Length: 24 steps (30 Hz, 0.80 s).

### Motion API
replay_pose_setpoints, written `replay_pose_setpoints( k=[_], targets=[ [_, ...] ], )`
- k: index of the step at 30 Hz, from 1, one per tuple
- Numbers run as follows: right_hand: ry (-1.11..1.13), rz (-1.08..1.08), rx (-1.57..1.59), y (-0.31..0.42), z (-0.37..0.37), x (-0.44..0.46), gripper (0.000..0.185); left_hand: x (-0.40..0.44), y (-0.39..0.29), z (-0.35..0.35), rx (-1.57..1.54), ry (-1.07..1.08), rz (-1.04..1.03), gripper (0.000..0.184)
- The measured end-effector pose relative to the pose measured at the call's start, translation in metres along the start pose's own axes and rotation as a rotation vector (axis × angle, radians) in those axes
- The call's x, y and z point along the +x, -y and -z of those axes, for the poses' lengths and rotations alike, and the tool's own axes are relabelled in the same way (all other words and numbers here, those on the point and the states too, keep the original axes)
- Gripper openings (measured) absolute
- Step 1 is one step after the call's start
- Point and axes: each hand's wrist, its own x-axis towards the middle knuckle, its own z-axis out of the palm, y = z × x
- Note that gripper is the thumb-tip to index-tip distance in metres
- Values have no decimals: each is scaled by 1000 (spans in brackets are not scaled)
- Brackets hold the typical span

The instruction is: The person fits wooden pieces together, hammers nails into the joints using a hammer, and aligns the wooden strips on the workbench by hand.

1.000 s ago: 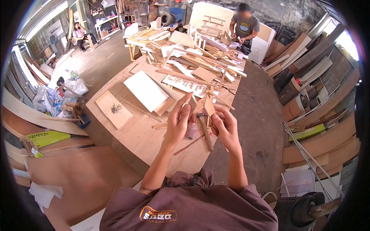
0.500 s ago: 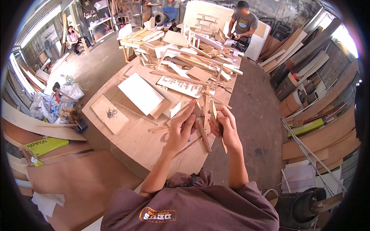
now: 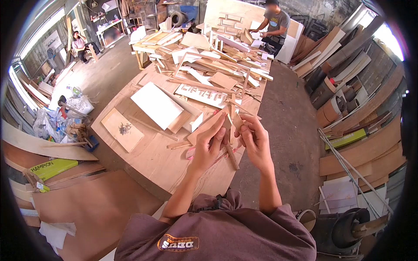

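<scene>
My left hand (image 3: 211, 142) is raised over the near end of the plywood table, its fingers closed around a thin piece of wood (image 3: 229, 123) that is mostly hidden. Facing it, my right hand (image 3: 256, 141) pinches a small flat tan piece of wood (image 3: 237, 122) between thumb and fingers. The two pieces are close together; whether they touch I cannot tell. Below the hands, a narrow wooden stick (image 3: 231, 156) lies on the table. Just beyond them rests a white board with raised wooden letters (image 3: 204, 94).
A white box-like piece (image 3: 157, 105) and a plywood panel with a pile of dark small pieces (image 3: 125, 128) lie on the table (image 3: 152, 167). Scrap wood (image 3: 213, 65) is heaped at the far end. A co-worker (image 3: 274, 26) stands behind it; another person (image 3: 81, 45) sits far left.
The right hand's piece has turned from edge-on to showing its flat face, and its lower end no longer shows. Both hands have come slightly closer together. The standing co-worker's arms have moved left.
</scene>
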Motion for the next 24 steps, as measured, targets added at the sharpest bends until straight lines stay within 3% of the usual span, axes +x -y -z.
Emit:
replay_pose_setpoints(
  k=[9,24],
  targets=[
    [-37,144,-223,13,8,1,34,2,0,-4,-18,-19,48,46],
    [-60,150,-206,8,5,-6,36,-1,-6,-8,-12,-30,60,43]
  ],
)
